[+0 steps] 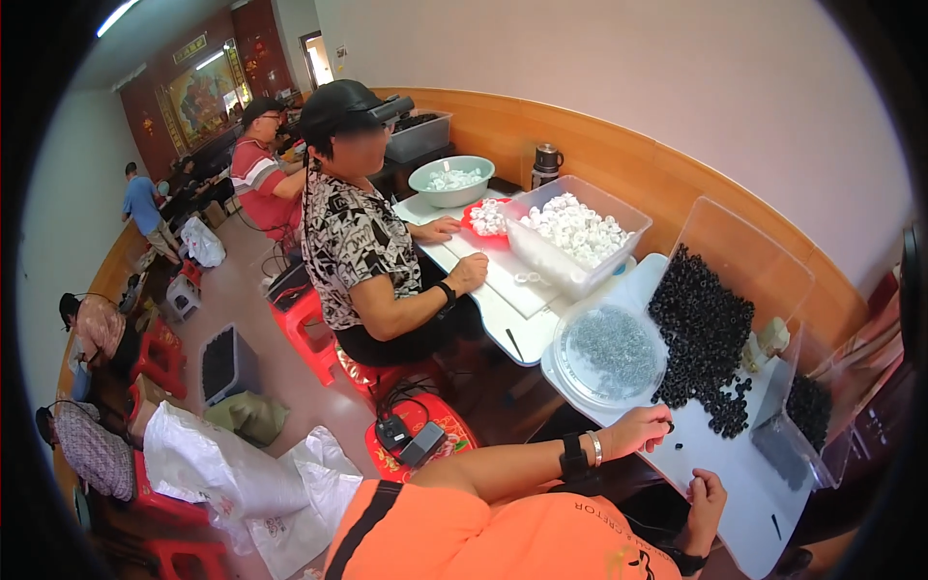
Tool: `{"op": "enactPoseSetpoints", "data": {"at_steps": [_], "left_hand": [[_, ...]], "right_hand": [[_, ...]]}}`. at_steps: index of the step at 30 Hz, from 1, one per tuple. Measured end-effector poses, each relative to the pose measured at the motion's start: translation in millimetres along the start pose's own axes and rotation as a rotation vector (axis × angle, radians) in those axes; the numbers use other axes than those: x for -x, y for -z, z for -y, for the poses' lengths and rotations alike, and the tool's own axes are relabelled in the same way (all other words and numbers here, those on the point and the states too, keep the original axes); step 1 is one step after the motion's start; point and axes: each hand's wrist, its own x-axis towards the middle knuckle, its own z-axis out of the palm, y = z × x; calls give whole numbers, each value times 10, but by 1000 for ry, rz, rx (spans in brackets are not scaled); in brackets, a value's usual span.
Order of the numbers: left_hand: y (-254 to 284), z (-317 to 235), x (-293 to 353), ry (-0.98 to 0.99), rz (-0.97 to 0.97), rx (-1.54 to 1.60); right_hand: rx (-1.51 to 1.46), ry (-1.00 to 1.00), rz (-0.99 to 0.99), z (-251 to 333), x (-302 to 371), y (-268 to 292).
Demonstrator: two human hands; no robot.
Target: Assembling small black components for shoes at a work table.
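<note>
My left hand (633, 432) is over the near edge of the white table, its thumb and fingers pinched on a small black ring-like part (670, 425). Just beyond its fingertips, a single black piece (679, 447) lies on the tabletop. To the right, my right hand (708, 503) is curled at the table's edge; whatever its fingers may hold is too small to make out. A large heap of black ring-like parts (701, 324) spills from a tipped clear bin toward my hands. Left of the heap stands a round clear tub (617, 353) of small silvery metal pieces.
Another clear bin (808, 411) with black parts stands at the right. A thin black tool (775, 527) lies near the right corner. On my left, a co-worker (362, 232) sits by a bin of white parts (577, 227). A red stool (421, 435) carries black devices and cables.
</note>
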Motion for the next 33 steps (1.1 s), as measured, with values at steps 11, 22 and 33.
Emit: {"op": "enactPoseSetpoints", "data": {"at_steps": [11, 22, 33], "left_hand": [[-52, -44, -4, -27, 46, -91], [551, -111, 432, -204, -93, 147], [829, -11, 481, -101, -207, 976]], "right_hand": [[-106, 33, -61, -76, -165, 99], [250, 1202, 591, 2526, 245, -449], [793, 1406, 503, 1684, -568, -1681]]}}
